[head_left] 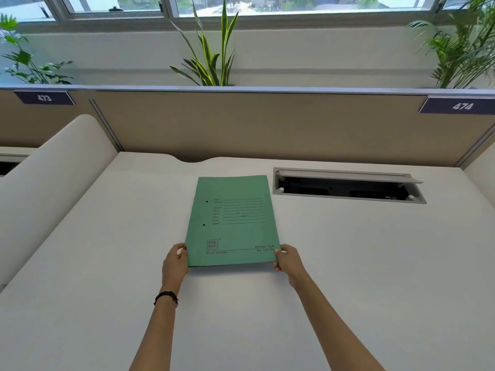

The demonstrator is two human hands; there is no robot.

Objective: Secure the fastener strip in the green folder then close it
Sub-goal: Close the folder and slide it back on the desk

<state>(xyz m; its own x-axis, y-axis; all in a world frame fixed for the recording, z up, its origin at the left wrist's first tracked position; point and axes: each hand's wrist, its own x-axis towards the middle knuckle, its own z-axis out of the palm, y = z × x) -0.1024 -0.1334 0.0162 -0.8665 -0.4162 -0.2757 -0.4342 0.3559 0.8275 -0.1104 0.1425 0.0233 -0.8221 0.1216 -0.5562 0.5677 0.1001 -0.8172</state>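
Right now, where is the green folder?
In the head view the green folder lies closed near the middle of the white desk, left of the open cable hatch, with the left hand and right hand holding its near corners.

The folder (232, 223) lies closed on the table (348, 263), near its middle, with the left hand (174, 266) at its near left corner and the right hand (288, 263) at its near right corner. To the far right of the folder a cable hatch (348, 187) is set into the table. Behind the table stands a partition (267, 124), with plants (211, 57) beyond it.
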